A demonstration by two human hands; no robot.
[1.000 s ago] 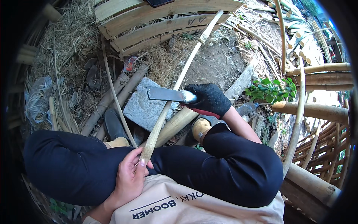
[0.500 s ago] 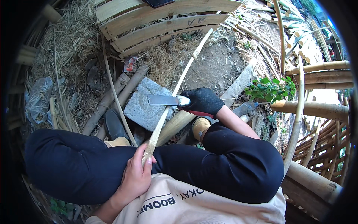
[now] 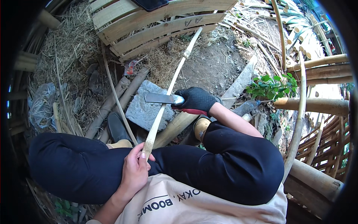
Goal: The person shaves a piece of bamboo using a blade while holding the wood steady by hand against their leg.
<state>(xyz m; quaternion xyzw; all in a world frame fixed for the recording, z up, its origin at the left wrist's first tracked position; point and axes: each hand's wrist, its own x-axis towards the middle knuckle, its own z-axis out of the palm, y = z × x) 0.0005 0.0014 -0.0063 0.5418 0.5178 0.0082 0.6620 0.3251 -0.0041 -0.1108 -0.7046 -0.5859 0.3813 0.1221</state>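
Note:
A long pale bamboo strip [image 3: 176, 74] runs from my lap up and away to the right, with a knot near its far part. My bare left hand [image 3: 136, 167] is closed around its near end, thumb along the top. In a black glove with a red edge, my right hand [image 3: 195, 101] grips the handle of a knife [image 3: 159, 98]. The broad flat blade points left and lies across the strip, touching it. Under both sits a rough grey stone block [image 3: 143, 112]. Most of the knife handle is hidden in the glove.
A slatted wooden crate [image 3: 160, 31] stands ahead, with a dark phone [image 3: 152, 3] on top. Bamboo poles [image 3: 315, 105] form a frame at the right, beside a leafy plant [image 3: 271, 87]. Cut bamboo [image 3: 298, 35] is piled far right. Clear plastic [image 3: 41, 102] lies left.
The strip's far end has swung slightly left. My gloved right hand and the knife have shifted a little left and away from me, while my left hand keeps its hold.

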